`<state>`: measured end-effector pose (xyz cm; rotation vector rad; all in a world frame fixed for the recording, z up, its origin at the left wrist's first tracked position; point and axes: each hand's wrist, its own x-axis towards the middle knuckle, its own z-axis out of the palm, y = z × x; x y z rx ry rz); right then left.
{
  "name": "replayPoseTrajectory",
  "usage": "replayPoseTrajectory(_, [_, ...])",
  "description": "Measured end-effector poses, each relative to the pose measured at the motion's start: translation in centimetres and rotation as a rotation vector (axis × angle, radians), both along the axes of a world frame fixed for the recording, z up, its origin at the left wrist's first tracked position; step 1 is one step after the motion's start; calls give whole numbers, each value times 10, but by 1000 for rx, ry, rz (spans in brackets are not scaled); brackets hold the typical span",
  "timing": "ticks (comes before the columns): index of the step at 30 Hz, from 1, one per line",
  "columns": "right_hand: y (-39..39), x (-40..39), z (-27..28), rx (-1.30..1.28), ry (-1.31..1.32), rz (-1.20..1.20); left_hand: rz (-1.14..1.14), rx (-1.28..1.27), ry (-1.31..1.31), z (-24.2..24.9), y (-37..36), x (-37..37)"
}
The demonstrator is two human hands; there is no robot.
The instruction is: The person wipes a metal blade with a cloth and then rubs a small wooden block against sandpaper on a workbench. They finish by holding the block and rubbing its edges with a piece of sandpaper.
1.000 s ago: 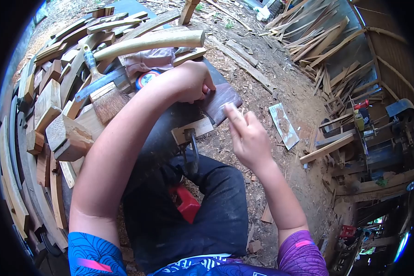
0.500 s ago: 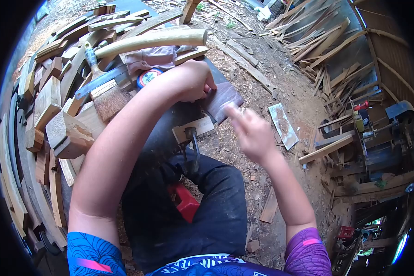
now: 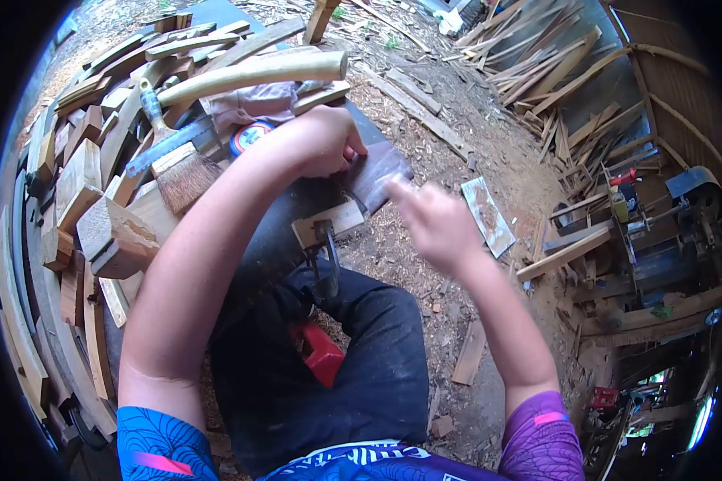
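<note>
A flat, dark purplish-brown piece of wood (image 3: 379, 175) juts past the corner of the dark work surface (image 3: 277, 228). My left hand (image 3: 329, 143) is bent over its left end, fingers curled and gripping it. Motion blurs my right hand (image 3: 440, 224), which is closed with its fingertips against the right part of the wood. Whatever those fingers hold, if anything, is hidden. Just below, a metal clamp (image 3: 330, 268) presses a pale wood block (image 3: 345, 218) to the surface edge.
Left of my forearm lie a wide brush (image 3: 186, 176), a metal blade (image 3: 168, 147), a round tin (image 3: 247, 136), a cloth (image 3: 241, 104) and a curved wooden handle (image 3: 257, 76). Wood offcuts (image 3: 80, 176) pile up beyond. Machinery (image 3: 658, 216) stands right; a red object (image 3: 322, 357) sits between my legs.
The whole view has shifted slightly, with the bench things appearing a little further left. My right hand has moved slightly along the wood; my left hand keeps its grip.
</note>
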<state>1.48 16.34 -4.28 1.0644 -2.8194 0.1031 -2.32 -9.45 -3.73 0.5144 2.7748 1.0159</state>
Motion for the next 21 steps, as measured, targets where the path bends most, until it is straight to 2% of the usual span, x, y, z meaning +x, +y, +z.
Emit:
replayPoseTrajectory(1, [-10, 21, 4, -102, 7, 102, 34, 24, -53, 5, 0, 3])
replayPoseTrajectory(2, [-10, 27, 10, -101, 4, 95, 57, 48, -108, 9, 2, 6])
replayPoseTrajectory(5, [-2, 25, 24, -135, -241, -62, 29, 52, -90, 4, 2, 1])
replayPoseTrajectory(6, [0, 23, 23, -126, -241, -43, 48, 60, -88, 2, 0, 0])
replayPoseTrajectory(8, [2, 16, 17, -579, -133, 23, -26, -25, -29, 1, -1, -2])
replayPoseTrajectory(10, [-3, 13, 21, -557, -110, 12, -6, -19, -48, 3, -1, 1])
replayPoseTrajectory(12, [-4, -5, 9, -427, 6, 2, 10, 19, -54, 1, 0, -2])
replayPoseTrajectory(13, [-5, -17, 1, -495, 26, 17, 10, 22, -49, 0, 2, -3])
replayPoseTrajectory(15, [-3, -16, -3, -446, 44, 10, -43, -72, 81, -3, 1, -4])
replayPoseTrajectory(16, [-7, -13, -6, -403, 58, 2, -24, -64, 16, 8, 1, 3])
replayPoseTrajectory(17, [-13, -1, -13, -451, 103, 129, -7, -48, 11, 5, 2, 0])
replayPoseTrajectory(20, [-14, 4, -17, -471, 84, 279, -7, -48, -8, 0, 0, -4])
replayPoseTrajectory(21, [-4, -4, -13, -332, 101, 69, -24, -68, -9, 0, 1, -4])
